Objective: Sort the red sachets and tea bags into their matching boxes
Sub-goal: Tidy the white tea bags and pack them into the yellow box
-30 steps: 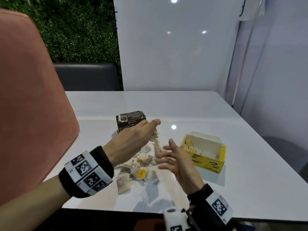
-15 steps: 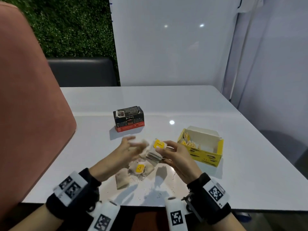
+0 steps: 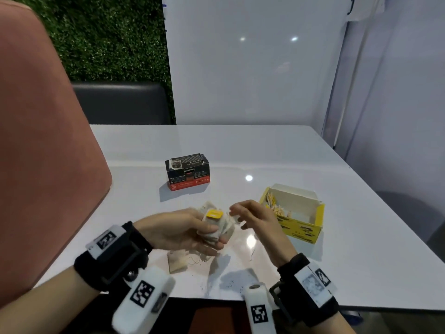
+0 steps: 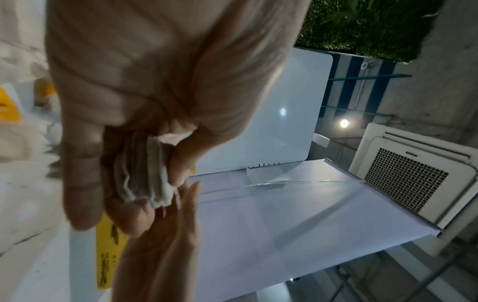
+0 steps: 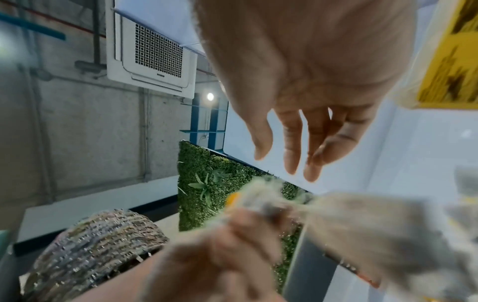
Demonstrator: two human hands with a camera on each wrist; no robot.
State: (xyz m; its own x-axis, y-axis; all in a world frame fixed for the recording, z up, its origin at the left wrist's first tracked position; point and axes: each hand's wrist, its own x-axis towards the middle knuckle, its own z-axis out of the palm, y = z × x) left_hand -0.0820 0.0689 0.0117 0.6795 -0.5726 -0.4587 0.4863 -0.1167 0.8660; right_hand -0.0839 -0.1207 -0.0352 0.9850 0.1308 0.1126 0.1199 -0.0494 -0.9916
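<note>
My left hand (image 3: 213, 235) grips a bundle of tea bags (image 3: 218, 225) with a yellow tag on top, just above the table; the left wrist view shows the stacked tea bags (image 4: 142, 173) pinched between thumb and fingers. My right hand (image 3: 238, 216) hovers just right of the bundle with relaxed fingers (image 5: 297, 143), holding nothing. The open yellow box (image 3: 301, 229) with tea bags inside stands right of my right hand. A closed black and red box (image 3: 187, 174) stands further back. One loose tea bag (image 3: 178, 261) lies on the table under my left hand.
The white table (image 3: 337, 249) has tea crumbs scattered near its front edge. A pink chair back (image 3: 43, 165) rises at the left. A dark seat (image 3: 120, 102) stands behind the table, with a white panel and a green hedge wall beyond.
The yellow-tagged bundle has passed from my right hand to my left hand. The right hand has let go and opened beside it. The left hand came down from near the black box.
</note>
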